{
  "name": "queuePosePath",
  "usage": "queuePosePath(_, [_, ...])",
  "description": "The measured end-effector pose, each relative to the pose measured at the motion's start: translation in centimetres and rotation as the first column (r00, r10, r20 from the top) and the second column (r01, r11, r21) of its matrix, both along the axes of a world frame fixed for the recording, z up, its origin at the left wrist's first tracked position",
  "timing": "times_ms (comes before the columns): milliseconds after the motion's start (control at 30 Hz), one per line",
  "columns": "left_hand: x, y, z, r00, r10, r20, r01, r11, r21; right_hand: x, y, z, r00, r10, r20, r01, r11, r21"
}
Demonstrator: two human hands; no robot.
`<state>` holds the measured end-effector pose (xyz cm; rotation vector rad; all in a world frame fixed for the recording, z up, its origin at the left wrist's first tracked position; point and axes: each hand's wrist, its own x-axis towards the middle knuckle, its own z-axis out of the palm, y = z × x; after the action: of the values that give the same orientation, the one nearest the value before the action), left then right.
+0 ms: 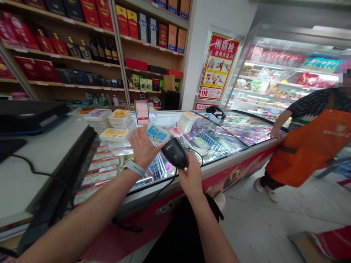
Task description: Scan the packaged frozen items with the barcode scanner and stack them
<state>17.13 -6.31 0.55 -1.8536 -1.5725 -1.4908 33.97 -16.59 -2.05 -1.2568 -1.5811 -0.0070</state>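
One pack (158, 134), tilted presumably for reading, is pinched in my left hand (143, 147); my right hand (191, 176) clamps the scanner (174, 152).

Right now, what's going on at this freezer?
The left hand holds a blue-labelled plastic pack; the right hand grips a black barcode scanner close to it. Both are over a glass-topped chest freezer. A co-worker in an orange apron rests a hand on the freezer's edge.
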Motion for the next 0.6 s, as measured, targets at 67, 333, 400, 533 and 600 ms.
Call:
queuePosePath(67, [0.0, 0.2, -0.2, 1.0, -0.016, 0.001, 0.016, 1.0, 0.004, -0.3, -0.1, 0.3, 1.0, 0.021, 0.014, -0.02, 0.999, -0.029])
queuePosePath(333, [-0.4, 1.1, -0.9, 0.999, -0.011, -0.037, 0.013, 0.999, 0.043, -0.9, -0.2, 1.0, 1.0, 0.002, -0.022, -0.003, 0.999, -0.054])
queuePosePath(400, [-0.4, 1.2, -1.0, 0.999, -0.012, -0.047, 0.014, 0.998, 0.054, -1.0, -0.1, 1.0, 1.0, 0.005, -0.019, -0.006, 0.999, -0.051])
queuePosePath(533, [-0.5, 1.3, -0.9, 0.998, -0.012, -0.069, 0.018, 0.996, 0.087, -1.1, 0.1, 0.9, 1.0, -0.001, -0.016, 0.001, 0.999, -0.053])
queuePosePath(600, [-0.5, 1.2, -0.9, 0.998, -0.013, -0.068, 0.019, 0.996, 0.086, -1.1, 0.2, 0.8, 1.0, -0.005, -0.008, 0.004, 0.999, -0.054])
